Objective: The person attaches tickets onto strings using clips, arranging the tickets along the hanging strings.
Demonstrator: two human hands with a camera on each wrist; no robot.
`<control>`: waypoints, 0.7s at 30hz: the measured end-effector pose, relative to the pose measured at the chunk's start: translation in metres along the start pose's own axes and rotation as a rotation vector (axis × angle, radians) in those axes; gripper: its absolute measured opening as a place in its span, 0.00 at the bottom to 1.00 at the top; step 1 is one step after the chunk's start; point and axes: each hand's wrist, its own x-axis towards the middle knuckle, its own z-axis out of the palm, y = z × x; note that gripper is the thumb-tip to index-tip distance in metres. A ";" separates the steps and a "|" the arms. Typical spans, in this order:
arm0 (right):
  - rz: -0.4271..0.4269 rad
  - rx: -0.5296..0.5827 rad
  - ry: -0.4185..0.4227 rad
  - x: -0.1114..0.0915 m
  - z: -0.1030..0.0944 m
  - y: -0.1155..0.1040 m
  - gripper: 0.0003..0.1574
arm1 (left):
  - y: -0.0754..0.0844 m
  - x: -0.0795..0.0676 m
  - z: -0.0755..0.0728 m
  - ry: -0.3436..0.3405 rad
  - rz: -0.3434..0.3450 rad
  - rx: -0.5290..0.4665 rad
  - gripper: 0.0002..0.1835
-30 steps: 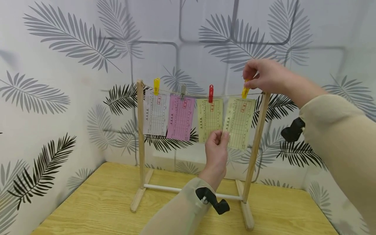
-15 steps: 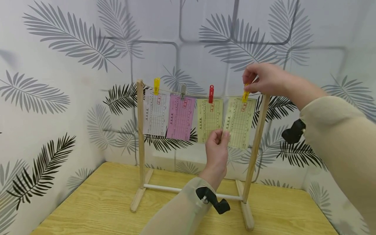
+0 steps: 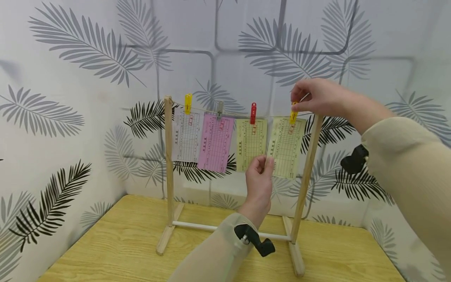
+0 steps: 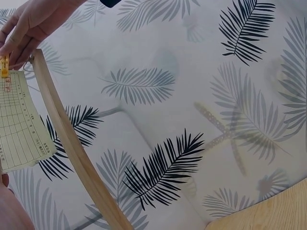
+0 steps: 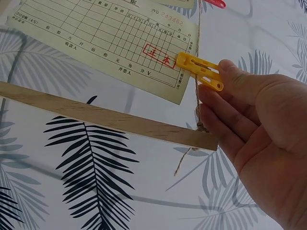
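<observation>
In the head view my left hand (image 3: 258,182) pinches the lower left edge of a pale green receipt (image 3: 286,152) between thumb and fingers. Above it, my right hand (image 3: 318,96) pinches a yellow clothespin (image 3: 293,116) at the receipt's top edge, on the string. The right wrist view shows this clothespin (image 5: 199,72) overlapping both the twine (image 5: 197,98) and the printed receipt (image 5: 115,43), beside a red stamp, with the thumb on its tail. To the left hang a yellow-green receipt (image 3: 251,139), a pink one (image 3: 215,145) and a white one (image 3: 186,137).
A wooden frame with a right post (image 3: 309,176) and a left post (image 3: 169,164) carries the string above a wood-grain table (image 3: 116,243). Red (image 3: 253,113), grey (image 3: 220,109) and yellow (image 3: 188,103) clothespins hold the other receipts. A white bar (image 3: 193,226) joins the feet, and a leaf-patterned wall stands close behind.
My right hand has moved slightly down with the yellow clothespin, which sits lower over the receipt's top edge. The pink receipt has swung slightly; my left hand has barely moved.
</observation>
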 end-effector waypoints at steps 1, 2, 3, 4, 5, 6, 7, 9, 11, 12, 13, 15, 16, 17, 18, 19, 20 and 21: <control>0.003 0.005 0.001 0.000 0.000 0.000 0.16 | 0.000 0.000 0.000 -0.001 0.000 0.000 0.06; 0.007 0.011 -0.001 0.000 -0.001 0.000 0.18 | 0.000 0.000 0.000 -0.001 -0.001 0.000 0.06; 0.009 0.016 -0.003 0.000 0.000 0.000 0.20 | -0.001 0.000 -0.001 -0.002 -0.002 0.001 0.06; 0.010 0.018 -0.004 0.000 0.000 0.000 0.21 | -0.001 0.000 -0.001 -0.003 -0.001 0.001 0.06; 0.011 0.020 -0.003 -0.001 0.000 0.000 0.22 | -0.002 0.000 -0.001 -0.005 0.000 0.001 0.06; 0.013 0.024 0.001 -0.001 0.001 0.000 0.23 | -0.003 0.000 -0.002 -0.006 0.001 0.001 0.06; 0.011 0.024 0.008 -0.002 0.002 0.001 0.24 | -0.004 0.000 -0.002 -0.009 0.004 0.003 0.06; 0.009 0.028 0.028 -0.005 0.004 0.002 0.26 | -0.005 0.001 -0.003 -0.010 0.010 0.014 0.05; 0.000 0.030 0.054 -0.008 0.007 0.004 0.26 | -0.006 0.001 -0.005 -0.010 0.015 0.024 0.05; -0.011 0.025 0.067 -0.010 0.009 0.005 0.27 | -0.007 0.001 -0.007 -0.010 0.016 0.032 0.05; -0.017 0.016 0.079 -0.012 0.011 0.006 0.27 | -0.008 0.001 -0.008 -0.008 0.015 0.043 0.05; -0.027 -0.004 0.099 -0.016 0.015 0.008 0.29 | -0.009 0.001 -0.011 -0.004 0.015 0.062 0.06; -0.032 -0.018 0.113 -0.018 0.017 0.009 0.29 | -0.009 0.001 -0.012 -0.005 0.012 0.068 0.07; -0.036 -0.037 0.128 -0.020 0.020 0.010 0.29 | -0.010 0.000 -0.014 -0.004 0.009 0.079 0.07; -0.041 -0.061 0.147 -0.023 0.023 0.011 0.30 | -0.010 0.000 -0.016 -0.003 0.007 0.091 0.08; -0.041 -0.074 0.166 -0.027 0.026 0.011 0.30 | -0.009 -0.001 -0.018 -0.004 0.007 0.100 0.08; -0.048 -0.090 0.187 -0.031 0.029 0.011 0.31 | -0.009 -0.001 -0.020 -0.005 0.007 0.110 0.08; -0.055 -0.102 0.208 -0.034 0.033 0.011 0.31 | -0.009 -0.002 -0.022 -0.006 0.008 0.121 0.09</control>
